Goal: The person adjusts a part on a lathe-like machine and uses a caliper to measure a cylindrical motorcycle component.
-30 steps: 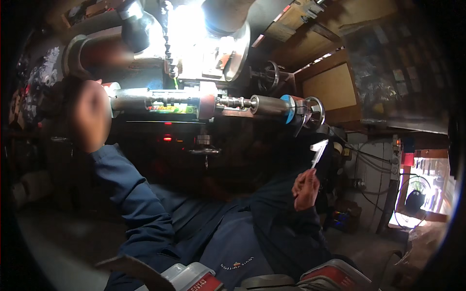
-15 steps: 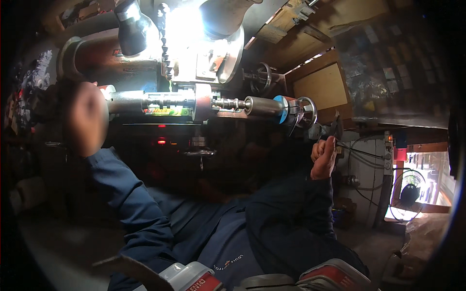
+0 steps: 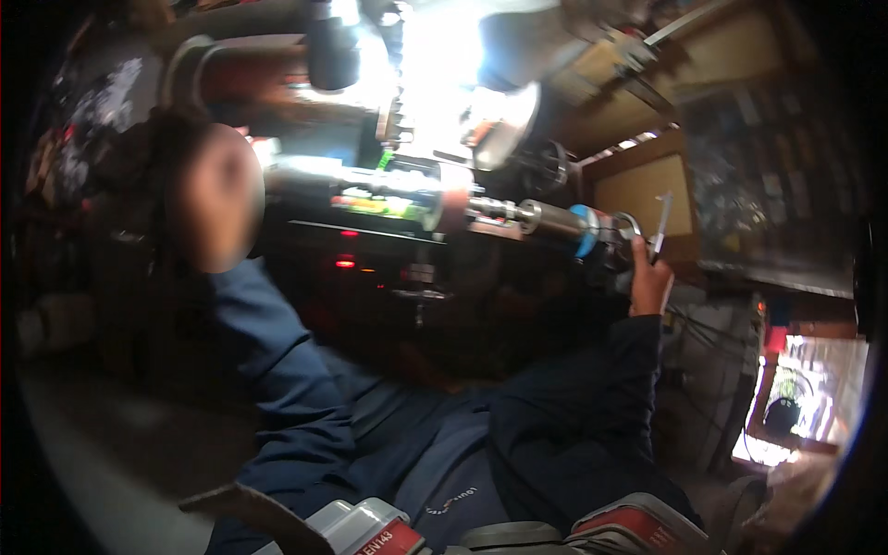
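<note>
A: Where was the right hand [image 3: 650, 277]?

B: Just right of the shaft [image 3: 518, 215], at its blue ring [image 3: 585, 231]. Its fingers were closed round a thin metal blade [image 3: 660, 222] that stood nearly upright above the hand, just right of the ring.

A: Did the blade touch the shaft?

B: I could not tell; the blade's lower end sat close to a metal loop [image 3: 627, 225] at the shaft's right tip, but the spot was small and blurred.

A: And the left hand [image 3: 215, 199]?

B: Raised well left of the shaft, blurred. Whether its fingers were spread or closed, or held anything, I could not tell.

A: What else lay about the shaft?

B: A bright lamp glare [image 3: 435, 55] above it, a red light [image 3: 345, 264] below its left part, and a tan board [image 3: 645, 192] behind its right end. Both dark blue sleeves [image 3: 277, 370] came up from below the shaft.
</note>
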